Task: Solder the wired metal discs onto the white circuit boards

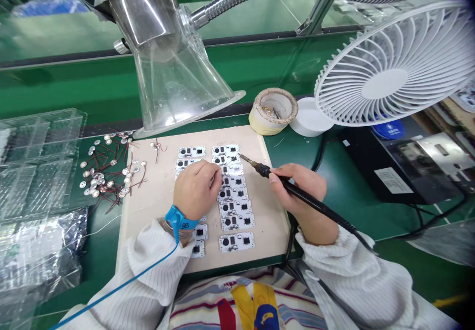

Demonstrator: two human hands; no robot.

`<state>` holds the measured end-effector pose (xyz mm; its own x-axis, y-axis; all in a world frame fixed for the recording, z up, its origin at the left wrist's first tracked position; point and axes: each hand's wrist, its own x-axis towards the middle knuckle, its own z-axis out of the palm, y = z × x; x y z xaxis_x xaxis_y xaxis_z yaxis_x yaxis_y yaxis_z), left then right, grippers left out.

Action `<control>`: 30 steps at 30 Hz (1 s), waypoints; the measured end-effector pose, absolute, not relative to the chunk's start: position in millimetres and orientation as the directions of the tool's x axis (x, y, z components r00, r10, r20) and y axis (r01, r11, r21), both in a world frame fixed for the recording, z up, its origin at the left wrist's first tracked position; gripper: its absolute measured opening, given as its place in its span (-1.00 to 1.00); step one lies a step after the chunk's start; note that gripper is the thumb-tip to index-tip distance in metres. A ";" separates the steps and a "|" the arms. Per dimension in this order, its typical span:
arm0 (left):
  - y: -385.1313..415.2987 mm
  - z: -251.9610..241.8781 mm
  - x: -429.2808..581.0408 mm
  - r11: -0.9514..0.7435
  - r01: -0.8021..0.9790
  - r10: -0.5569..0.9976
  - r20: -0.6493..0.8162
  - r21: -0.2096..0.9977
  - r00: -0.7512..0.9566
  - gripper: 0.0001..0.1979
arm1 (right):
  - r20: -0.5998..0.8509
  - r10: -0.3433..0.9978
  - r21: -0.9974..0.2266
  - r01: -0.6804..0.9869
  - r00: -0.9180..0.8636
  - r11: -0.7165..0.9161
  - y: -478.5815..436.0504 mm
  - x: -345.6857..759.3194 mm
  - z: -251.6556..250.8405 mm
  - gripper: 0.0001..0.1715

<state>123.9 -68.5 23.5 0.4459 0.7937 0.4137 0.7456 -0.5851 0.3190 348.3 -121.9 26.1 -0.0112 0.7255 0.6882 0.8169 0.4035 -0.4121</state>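
My right hand (302, 189) grips a black soldering iron (297, 191) like a pen. Its metal tip points left, close to the upper boards in the right-hand column. Over the left-hand column of boards lies my left hand (196, 186), thumb and fingers pinched together. A thin, pale strand that looks like solder wire (107, 226) runs from the left towards this hand, and a fine end shows near its fingertips. Small white circuit boards (236, 241) with black parts lie in two columns on a beige board (148, 216). My left hand hides several of them.
Small round discs with red and dark leads (107, 176) lie heaped at left, beside clear plastic trays (33, 157) and a silvery bag (70, 251). A lamp (174, 72) hangs above. A tape roll (273, 112), white lid (311, 117), fan (389, 77) and black device (378, 166) stand right.
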 end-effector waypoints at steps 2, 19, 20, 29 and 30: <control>-67.7 22.8 124.1 -0.584 0.747 0.795 0.411 0.318 0.447 -0.83 | 0.679 0.734 -0.417 0.817 -0.011 0.398 -121.9 347.9 26.7 -0.93; -66.0 22.1 125.5 -0.592 0.738 0.789 0.419 0.323 0.449 -0.84 | 0.686 0.728 -0.423 0.801 -0.022 0.423 -122.2 347.8 26.1 -0.94; -65.9 22.0 125.5 -0.592 0.739 0.789 0.420 0.321 0.449 -0.84 | 0.684 0.729 -0.425 0.799 -0.025 0.426 -122.1 347.8 25.6 -0.93; -68.0 22.2 124.8 -0.612 0.717 0.771 0.453 0.333 0.448 -0.85 | 0.716 0.698 -0.425 0.787 -0.011 0.448 -124.4 348.9 24.1 -0.87; -68.3 22.2 124.8 -0.615 0.716 0.770 0.452 0.332 0.451 -0.85 | 0.714 0.700 -0.428 0.786 -0.009 0.447 -124.7 349.1 24.2 -0.87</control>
<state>124.8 -68.3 22.2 0.4512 0.7695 0.4519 0.7157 -0.6145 0.3318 349.1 -124.7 24.2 -0.0092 0.6996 0.7145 0.7856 0.4471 -0.4277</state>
